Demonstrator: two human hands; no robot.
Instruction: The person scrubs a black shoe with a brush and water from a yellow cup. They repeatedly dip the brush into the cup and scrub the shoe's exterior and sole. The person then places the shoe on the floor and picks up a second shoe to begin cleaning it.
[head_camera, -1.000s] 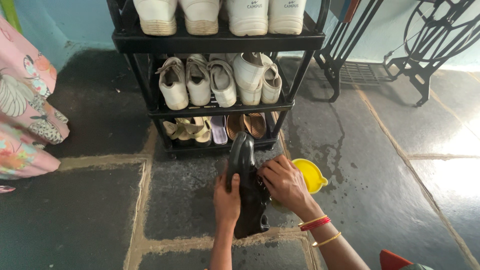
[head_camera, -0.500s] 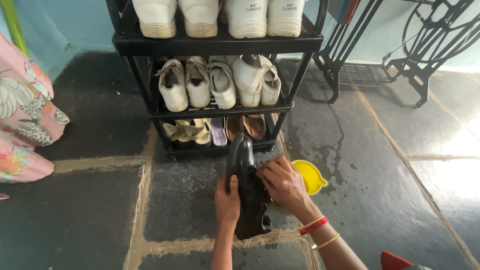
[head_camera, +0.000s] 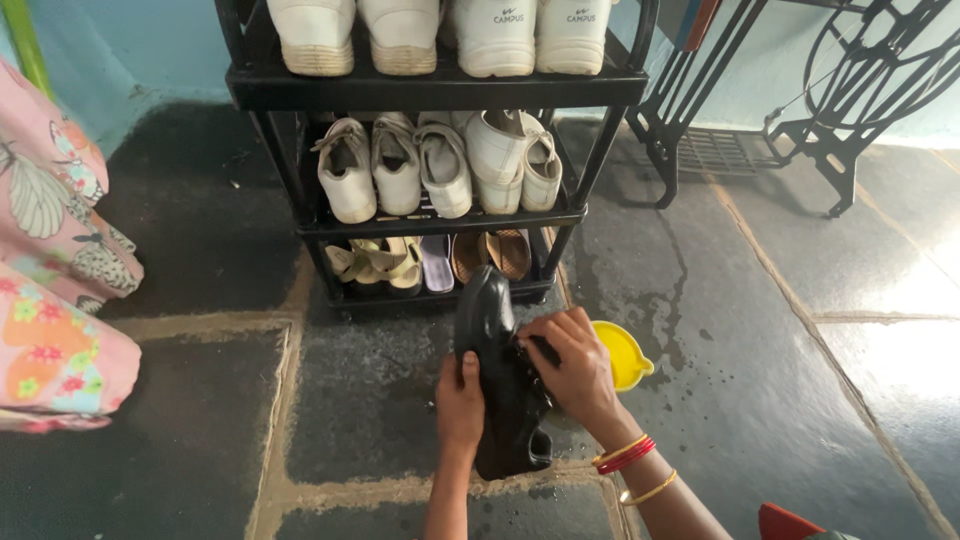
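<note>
A black shoe (head_camera: 492, 330) is held upright over the dark stone floor, toe pointing toward the shoe rack. My left hand (head_camera: 459, 404) grips its left side near the heel. My right hand (head_camera: 568, 365) presses on the shoe's right side, fingers curled against the upper; whether a cloth or brush is in it is hidden. Red and gold bangles ring my right wrist. A yellow bowl (head_camera: 622, 355) sits on the floor just right of my right hand.
A black shoe rack (head_camera: 440, 88) stands right ahead with white sneakers on two shelves and sandals at the bottom. A black iron sewing-machine stand (head_camera: 800, 120) is at the back right. Pink floral fabric (head_camera: 50, 290) lies at the left. Wet patches mark the floor near the bowl.
Both hands stay on the black shoe. My right hand has shifted slightly along the shoe's side, and the view has drifted a little.
</note>
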